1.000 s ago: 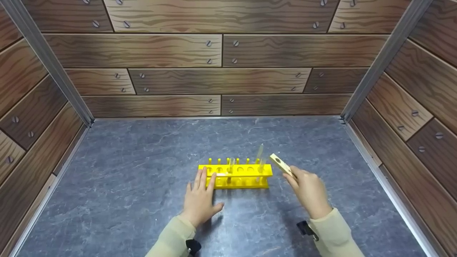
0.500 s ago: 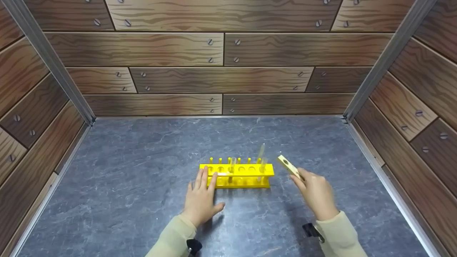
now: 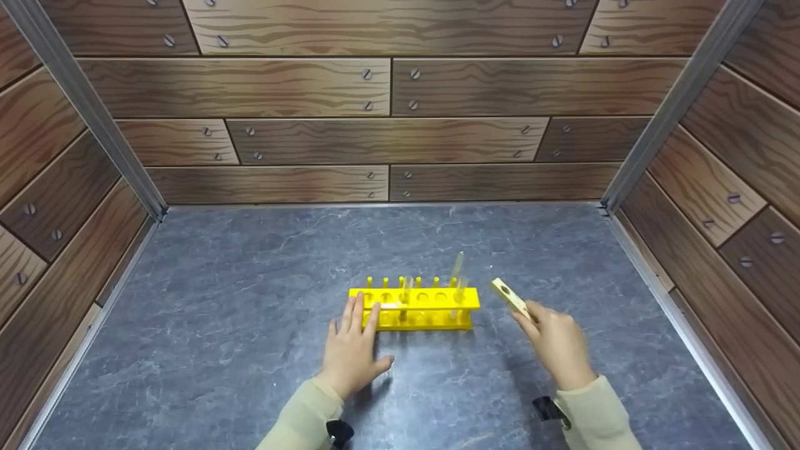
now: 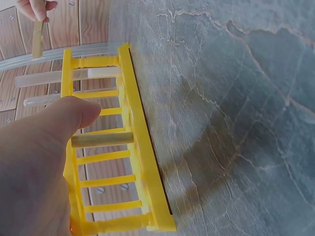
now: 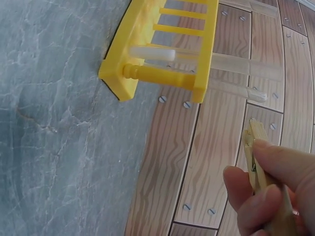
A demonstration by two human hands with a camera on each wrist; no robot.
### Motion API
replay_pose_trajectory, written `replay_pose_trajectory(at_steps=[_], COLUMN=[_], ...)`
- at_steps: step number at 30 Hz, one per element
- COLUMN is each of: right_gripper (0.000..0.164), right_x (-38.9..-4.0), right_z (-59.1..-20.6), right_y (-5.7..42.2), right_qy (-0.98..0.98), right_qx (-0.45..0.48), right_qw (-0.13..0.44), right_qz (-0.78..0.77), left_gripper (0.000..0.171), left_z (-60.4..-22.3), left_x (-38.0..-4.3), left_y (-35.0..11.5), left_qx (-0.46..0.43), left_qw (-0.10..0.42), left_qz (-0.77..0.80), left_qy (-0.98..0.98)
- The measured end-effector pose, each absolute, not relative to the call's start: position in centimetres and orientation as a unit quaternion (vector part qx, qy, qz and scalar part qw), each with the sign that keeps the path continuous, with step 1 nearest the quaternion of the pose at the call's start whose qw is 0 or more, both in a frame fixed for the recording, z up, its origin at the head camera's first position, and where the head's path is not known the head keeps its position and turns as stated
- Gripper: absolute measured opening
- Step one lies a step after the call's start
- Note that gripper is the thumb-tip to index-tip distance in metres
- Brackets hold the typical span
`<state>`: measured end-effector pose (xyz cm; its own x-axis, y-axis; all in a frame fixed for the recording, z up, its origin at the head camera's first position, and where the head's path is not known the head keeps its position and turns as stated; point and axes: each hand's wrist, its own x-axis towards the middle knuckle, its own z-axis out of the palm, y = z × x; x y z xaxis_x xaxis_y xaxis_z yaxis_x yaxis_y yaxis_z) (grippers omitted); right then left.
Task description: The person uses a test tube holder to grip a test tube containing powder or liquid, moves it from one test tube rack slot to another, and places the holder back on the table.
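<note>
A yellow test tube rack (image 3: 412, 299) stands on the tabletop. My left hand (image 3: 351, 359) rests on its left end, fingers straight over the top bar and thumb spread to the side. In the right hand (image 3: 558, 344) I hold a wooden test tube holder (image 3: 510, 296), off to the right of the rack; its tip points up and left, with no tube in it. One test tube with brownish contents (image 4: 101, 140) sits mid-rack. Another with white contents (image 5: 152, 52) is in the right end hole. Behind it, an upside-down test tube (image 3: 459, 265) sits over a rear peg.
Blue-grey marbled tabletop (image 3: 250, 262) surrounds the rack. Wood-patterned walls (image 3: 387, 140) enclose the back and both sides, with metal rails (image 3: 678, 103) at the corners.
My right hand has moved right and slightly nearer to me, taking the test tube holder farther from the rack. The left hand and the rack have stayed in place.
</note>
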<state>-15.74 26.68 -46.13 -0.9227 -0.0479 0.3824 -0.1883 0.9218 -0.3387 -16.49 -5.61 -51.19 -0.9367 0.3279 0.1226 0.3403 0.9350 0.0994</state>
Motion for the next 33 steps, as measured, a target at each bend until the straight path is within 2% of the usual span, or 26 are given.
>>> replay_pose_trajectory(at_steps=[8, 13, 27, 33], right_gripper=[0.021, 0.011, 0.022, 0.014], right_x=[-16.0, -16.2, -16.4, -16.5], right_z=[-46.9, -47.7, -50.1, -50.9], right_y=[27.0, 27.3, 28.2, 28.5], right_qy=[-0.965, -0.968, -0.98, -0.983], right_qx=[0.052, 0.041, 0.005, 0.009], right_qw=[0.16, 0.132, 0.014, 0.002], right_qz=[0.2, 0.211, 0.198, 0.185], left_gripper=[0.095, 0.094, 0.095, 0.095], left_z=[-51.2, -51.3, -51.3, -51.4], left_x=[-16.5, -16.5, -16.6, -16.7], left_y=[-5.6, -5.6, -5.6, -5.6], left_qx=[-0.169, -0.17, -0.168, -0.166], left_qw=[0.053, 0.052, 0.047, 0.049], left_qz=[-0.063, -0.064, -0.061, -0.057], left_qy=[-0.982, -0.982, -0.983, -0.983])
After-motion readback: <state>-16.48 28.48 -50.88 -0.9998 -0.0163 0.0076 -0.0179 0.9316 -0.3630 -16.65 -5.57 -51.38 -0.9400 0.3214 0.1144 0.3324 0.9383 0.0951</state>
